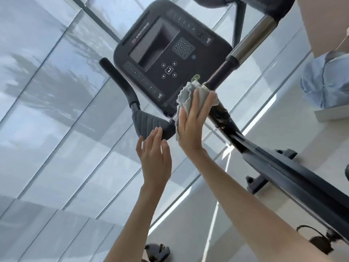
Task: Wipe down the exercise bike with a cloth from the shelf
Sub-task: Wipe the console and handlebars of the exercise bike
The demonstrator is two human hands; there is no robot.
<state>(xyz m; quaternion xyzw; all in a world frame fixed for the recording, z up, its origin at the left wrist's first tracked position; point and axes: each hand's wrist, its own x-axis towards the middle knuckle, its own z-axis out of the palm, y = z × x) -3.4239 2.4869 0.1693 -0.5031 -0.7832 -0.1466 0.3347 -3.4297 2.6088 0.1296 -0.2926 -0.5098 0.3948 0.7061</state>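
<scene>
The view is tilted. The exercise bike's black console [168, 53] with a dark screen and keypads fills the upper middle. My right hand [192, 121] presses a crumpled grey cloth [186, 94] with straight fingers against the bike just below the console, beside the black stem [224, 118]. My left hand [154, 156] is held flat with straight fingers, its fingertips touching the ribbed black elbow pad [149, 123] of the left handlebar [119, 82]. The cloth's lower part is hidden under my right palm.
A chrome and black handlebar [253, 38] runs up to the right. The bike's dark frame [294, 176] stretches toward the lower right. Large windows with sheer blinds [47, 110] stand behind. A pedal [156, 252] shows at the bottom edge, and a pale blue bundle [324, 82] lies at right.
</scene>
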